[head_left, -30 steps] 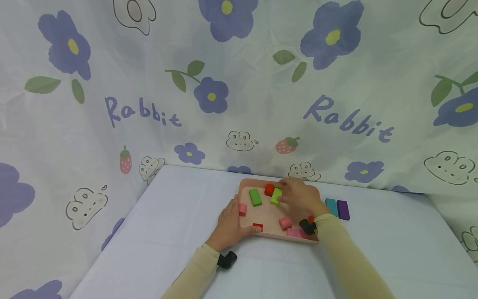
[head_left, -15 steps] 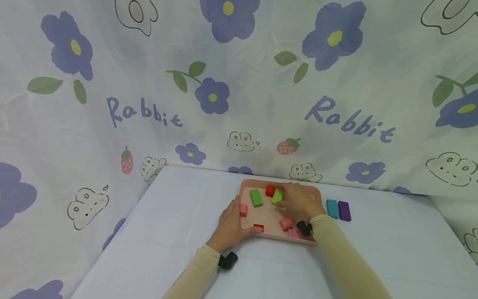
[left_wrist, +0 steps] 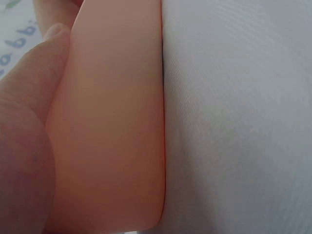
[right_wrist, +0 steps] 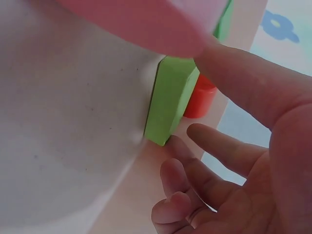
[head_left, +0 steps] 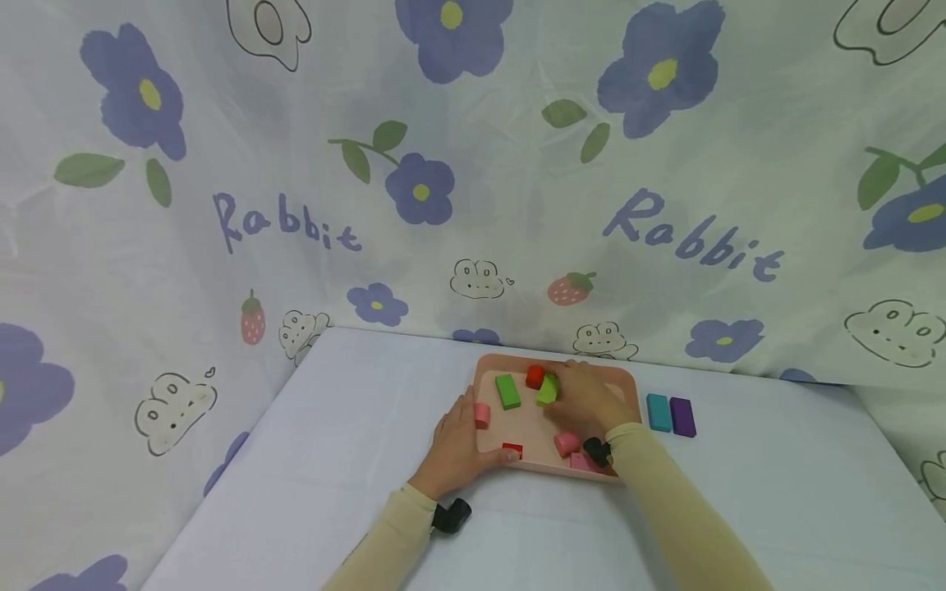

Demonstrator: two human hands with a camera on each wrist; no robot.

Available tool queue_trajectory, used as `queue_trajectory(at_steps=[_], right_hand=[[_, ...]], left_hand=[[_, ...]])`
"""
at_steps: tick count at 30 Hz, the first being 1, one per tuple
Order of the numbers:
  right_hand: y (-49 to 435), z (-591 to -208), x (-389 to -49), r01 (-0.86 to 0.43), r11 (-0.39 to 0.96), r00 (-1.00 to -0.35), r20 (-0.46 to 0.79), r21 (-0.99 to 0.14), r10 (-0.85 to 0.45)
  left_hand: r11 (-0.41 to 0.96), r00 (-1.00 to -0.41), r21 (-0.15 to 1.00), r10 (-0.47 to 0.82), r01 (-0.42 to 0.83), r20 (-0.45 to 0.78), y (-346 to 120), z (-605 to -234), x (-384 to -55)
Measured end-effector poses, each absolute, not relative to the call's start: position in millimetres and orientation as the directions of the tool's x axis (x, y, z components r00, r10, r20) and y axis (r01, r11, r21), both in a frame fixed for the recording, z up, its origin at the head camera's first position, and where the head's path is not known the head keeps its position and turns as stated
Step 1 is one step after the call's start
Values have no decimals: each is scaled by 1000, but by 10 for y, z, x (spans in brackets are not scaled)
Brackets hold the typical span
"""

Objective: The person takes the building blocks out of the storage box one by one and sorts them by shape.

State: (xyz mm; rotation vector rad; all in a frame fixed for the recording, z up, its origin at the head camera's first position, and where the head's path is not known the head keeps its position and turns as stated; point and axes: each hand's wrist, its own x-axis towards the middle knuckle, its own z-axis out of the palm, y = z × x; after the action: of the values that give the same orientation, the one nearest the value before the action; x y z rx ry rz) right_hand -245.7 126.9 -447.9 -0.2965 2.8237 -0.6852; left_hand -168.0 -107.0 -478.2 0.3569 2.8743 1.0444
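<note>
My left hand [head_left: 454, 447] rests along the near left corner of a pale pink tray [head_left: 535, 466], its thumb over the front rim beside a small red block [head_left: 512, 451]. In the left wrist view, the thumb [left_wrist: 36, 73] lies against the outer wall. My right hand [head_left: 587, 396] reaches into the tray and pinches a lime green block [right_wrist: 168, 102], thumb at one end and a fingertip at the other. The index finger stands apart from it. A red cylinder [right_wrist: 201, 97] lies just behind the block. Part of the thumb contact is hidden by a pink block [right_wrist: 146, 24].
Inside the tray are a green block [head_left: 507, 391], a pink cylinder [head_left: 482, 415] at the left wall, another pink piece [head_left: 567, 444] and a pink block [head_left: 581, 462]. Right of it, a teal block [head_left: 659, 412] and a purple block [head_left: 683, 417] lie on the white table [head_left: 332, 460].
My right hand and wrist have shifted slightly left over the tray. The lime green block has turned a little in place. My left hand stays where it was.
</note>
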Motion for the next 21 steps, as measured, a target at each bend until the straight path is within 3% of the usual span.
queue_trajectory(at_steps=[21], right_hand=[[1233,-4471,-2383,-124,850,-952,-179,-512,-247]], left_hand=[[736,-971,649,241,192,15,-1091,-4774,-1655]])
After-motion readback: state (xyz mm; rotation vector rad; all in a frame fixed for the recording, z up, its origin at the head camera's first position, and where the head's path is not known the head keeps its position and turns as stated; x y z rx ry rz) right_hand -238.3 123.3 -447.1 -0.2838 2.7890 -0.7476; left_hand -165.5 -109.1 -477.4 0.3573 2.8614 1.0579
